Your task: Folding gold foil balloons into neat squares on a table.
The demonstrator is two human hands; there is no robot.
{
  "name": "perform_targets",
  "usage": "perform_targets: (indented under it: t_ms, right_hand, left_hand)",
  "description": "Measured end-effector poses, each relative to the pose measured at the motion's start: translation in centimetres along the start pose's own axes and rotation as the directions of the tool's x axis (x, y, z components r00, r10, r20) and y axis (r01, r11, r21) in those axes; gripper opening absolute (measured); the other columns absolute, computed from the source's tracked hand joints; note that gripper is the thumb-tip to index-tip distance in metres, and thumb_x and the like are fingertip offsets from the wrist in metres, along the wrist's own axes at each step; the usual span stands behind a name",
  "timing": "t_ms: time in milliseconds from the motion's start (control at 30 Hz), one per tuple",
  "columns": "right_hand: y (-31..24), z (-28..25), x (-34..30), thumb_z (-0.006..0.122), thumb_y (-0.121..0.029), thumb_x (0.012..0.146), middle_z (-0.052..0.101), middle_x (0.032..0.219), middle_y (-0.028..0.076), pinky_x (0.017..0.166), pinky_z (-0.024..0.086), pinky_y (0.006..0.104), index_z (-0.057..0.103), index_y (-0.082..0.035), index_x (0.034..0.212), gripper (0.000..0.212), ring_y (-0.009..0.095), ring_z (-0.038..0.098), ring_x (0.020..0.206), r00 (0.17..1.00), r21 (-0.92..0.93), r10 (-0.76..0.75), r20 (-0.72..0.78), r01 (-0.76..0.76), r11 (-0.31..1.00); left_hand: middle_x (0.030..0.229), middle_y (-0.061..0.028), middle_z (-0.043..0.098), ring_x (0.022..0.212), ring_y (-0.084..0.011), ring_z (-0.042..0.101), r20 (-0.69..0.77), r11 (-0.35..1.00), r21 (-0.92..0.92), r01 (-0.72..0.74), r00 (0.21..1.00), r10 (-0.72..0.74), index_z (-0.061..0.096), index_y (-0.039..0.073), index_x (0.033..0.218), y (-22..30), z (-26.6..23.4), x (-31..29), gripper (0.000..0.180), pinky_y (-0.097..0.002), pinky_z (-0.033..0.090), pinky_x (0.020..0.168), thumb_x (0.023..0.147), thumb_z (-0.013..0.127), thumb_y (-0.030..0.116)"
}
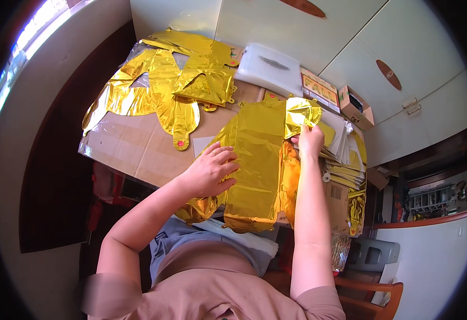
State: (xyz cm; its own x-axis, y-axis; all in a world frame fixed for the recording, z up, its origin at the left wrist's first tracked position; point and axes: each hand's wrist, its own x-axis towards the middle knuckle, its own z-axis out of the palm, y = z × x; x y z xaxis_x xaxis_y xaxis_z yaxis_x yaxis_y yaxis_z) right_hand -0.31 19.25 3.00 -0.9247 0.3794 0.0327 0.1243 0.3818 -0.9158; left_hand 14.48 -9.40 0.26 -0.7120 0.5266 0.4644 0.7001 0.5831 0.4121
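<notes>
Right hand (311, 141) pinching gold foil flap (298, 112), left hand (211, 172) at gold sheet (257, 157)

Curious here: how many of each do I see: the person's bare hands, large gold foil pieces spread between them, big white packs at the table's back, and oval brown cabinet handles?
Hands: 2 (left hand, right hand)
Large gold foil piece: 1
Big white pack: 1
Oval brown handles: 2 (top handle, lower handle)
Total: 6
</notes>
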Motion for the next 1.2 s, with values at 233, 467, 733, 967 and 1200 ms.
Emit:
perform_targets:
  t_ms: [233, 467, 733, 967, 1200]
  right_hand:
    - [-0.9, -2.4, -1.4, 0.064, -0.021, 0.097, 0.073, 0.086, 0.016, 0.062, 0.059, 0.0382, 0.061, 0.007, 0.118, 0.035, 0.026, 0.072, 0.068, 0.988, -0.227, -0.142, -0.053, 0.127, 0.966]
    - [-2.2, -1.7, -11.4, 0.072, -0.014, 0.085, 0.067, 0.112, 0.014, 0.095, 0.051, 0.0429, 0.07, -0.004, 0.108, 0.025, 0.033, 0.064, 0.105, 0.604, -0.215, -0.661, 0.445, 0.788, 0.576]
    - [-1.9, -0.6, -12.4, 0.073, -0.015, 0.08, 0.063, 0.113, 0.009, 0.095, 0.048, 0.0432, 0.068, -0.007, 0.108, 0.029, 0.031, 0.06, 0.109, 0.508, -0.302, -0.475, 0.719, 0.843, 0.445]
    - [-1.0, -0.4, -11.9, 0.072, -0.017, 0.078, 0.062, 0.104, 0.01, 0.089, 0.051, 0.0449, 0.066, -0.008, 0.103, 0.027, 0.03, 0.06, 0.1, 0.494, -0.288, -0.52, 0.697, 0.857, 0.428]
    - [-1.2, -0.4, -11.9, 0.071, -0.016, 0.078, 0.062, 0.103, 0.01, 0.087, 0.051, 0.0449, 0.066, -0.008, 0.102, 0.026, 0.03, 0.061, 0.099, 0.492, -0.294, -0.509, 0.707, 0.858, 0.421]
  left_hand:
    - [0.121, -0.0115, 0.062, 0.127, -0.0317, 0.054, 0.001, 1.0, 0.008, 0.003, 1.0, -0.003, 0.069, 0.008, 0.109, 0.3, -0.1, 0.1, 0.032, -0.0534, 0.036, 0.116, 0.082, 0.074, 0.026]
    - [0.122, -0.0109, 0.062, 0.131, -0.0346, 0.051, -0.002, 0.999, 0.036, 0.012, 1.0, -0.012, 0.069, 0.009, 0.11, 0.3, 0.0, 0.0, 0.034, -0.0559, 0.034, 0.116, 0.082, 0.075, 0.026]
    - [0.124, -0.0123, 0.063, 0.128, -0.0374, 0.053, -0.05, 0.999, 0.043, 0.032, 0.998, -0.029, 0.07, 0.008, 0.11, 0.8, -0.9, -0.1, 0.033, -0.0547, 0.037, 0.113, 0.081, 0.077, 0.02]
    - [0.1, -0.0166, 0.066, 0.096, -0.0297, 0.065, -0.516, 0.893, -0.256, 0.369, 0.729, -0.45, 0.067, 0.0, 0.1, 4.4, -5.5, -7.1, 0.016, -0.0358, 0.052, 0.081, 0.084, 0.07, -0.001]
    - [0.111, -0.0026, 0.061, 0.102, -0.0102, 0.056, -0.009, 0.073, -0.908, 0.413, 0.153, -0.988, 0.053, 0.009, 0.122, 7.5, -0.6, -16.0, 0.031, -0.0273, 0.045, 0.087, 0.095, 0.067, 0.014]
